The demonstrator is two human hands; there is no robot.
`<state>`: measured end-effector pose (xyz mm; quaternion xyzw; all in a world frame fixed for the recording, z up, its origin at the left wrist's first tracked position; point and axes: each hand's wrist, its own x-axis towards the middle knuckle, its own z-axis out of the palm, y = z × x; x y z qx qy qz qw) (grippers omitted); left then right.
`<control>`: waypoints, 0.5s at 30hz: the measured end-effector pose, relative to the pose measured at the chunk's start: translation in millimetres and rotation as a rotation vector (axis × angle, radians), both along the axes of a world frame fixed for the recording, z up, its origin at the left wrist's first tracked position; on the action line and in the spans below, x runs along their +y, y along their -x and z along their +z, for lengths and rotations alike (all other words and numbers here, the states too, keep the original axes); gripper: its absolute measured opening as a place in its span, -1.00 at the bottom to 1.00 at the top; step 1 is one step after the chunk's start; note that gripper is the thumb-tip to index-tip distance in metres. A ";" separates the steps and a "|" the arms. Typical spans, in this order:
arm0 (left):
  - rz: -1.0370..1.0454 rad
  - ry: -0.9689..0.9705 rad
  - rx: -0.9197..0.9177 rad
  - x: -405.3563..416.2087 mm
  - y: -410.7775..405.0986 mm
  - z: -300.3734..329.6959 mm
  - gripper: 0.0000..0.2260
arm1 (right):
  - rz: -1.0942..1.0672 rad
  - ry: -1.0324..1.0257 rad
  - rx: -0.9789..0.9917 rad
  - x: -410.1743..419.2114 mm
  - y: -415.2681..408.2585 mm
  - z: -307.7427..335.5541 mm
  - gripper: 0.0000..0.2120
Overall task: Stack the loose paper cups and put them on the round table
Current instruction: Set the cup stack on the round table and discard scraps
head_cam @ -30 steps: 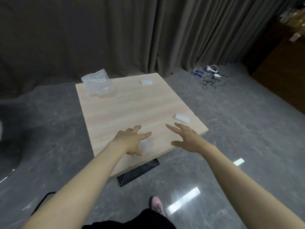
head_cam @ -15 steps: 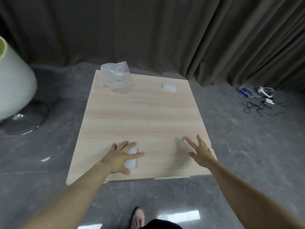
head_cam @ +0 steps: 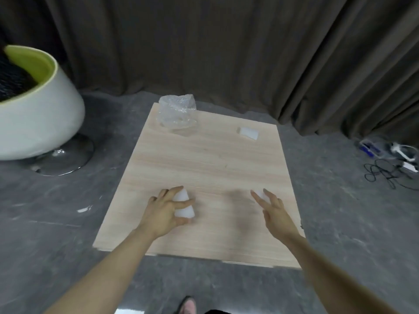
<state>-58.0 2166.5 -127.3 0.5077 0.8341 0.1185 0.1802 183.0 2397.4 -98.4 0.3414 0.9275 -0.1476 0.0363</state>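
A white paper cup [head_cam: 183,206] lies on its side on the square wooden table [head_cam: 208,168]; my left hand [head_cam: 166,210] grips it, fingers and thumb curled round it. My right hand [head_cam: 273,208] is spread with straight fingers over a second white cup [head_cam: 260,194], which is mostly hidden behind the fingertips; whether they touch it I cannot tell. A third white cup [head_cam: 249,133] lies on its side near the table's far right corner. No round table is in view.
A crumpled clear plastic bag [head_cam: 177,114] sits at the table's far left. A white and green tub chair [head_cam: 34,109] stands left of the table. Cables and small devices [head_cam: 394,159] lie on the grey floor at the right. Dark curtains hang behind.
The view swung left and closer to the table. My left hand curled round the near cup. My right hand moved forward over the second cup.
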 end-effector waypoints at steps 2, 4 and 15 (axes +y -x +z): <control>0.118 -0.118 0.006 -4.0 4.5 15.6 -0.56 | 0.089 -0.001 0.087 -3.6 23.0 16.5 -0.38; 0.230 -0.237 0.027 -11.5 11.7 36.7 -0.59 | 0.185 0.042 0.165 -10.8 51.2 36.0 -0.41; 0.783 -0.458 0.226 -165.9 48.1 133.0 -0.61 | 0.724 0.224 0.284 -139.0 228.2 123.7 -0.38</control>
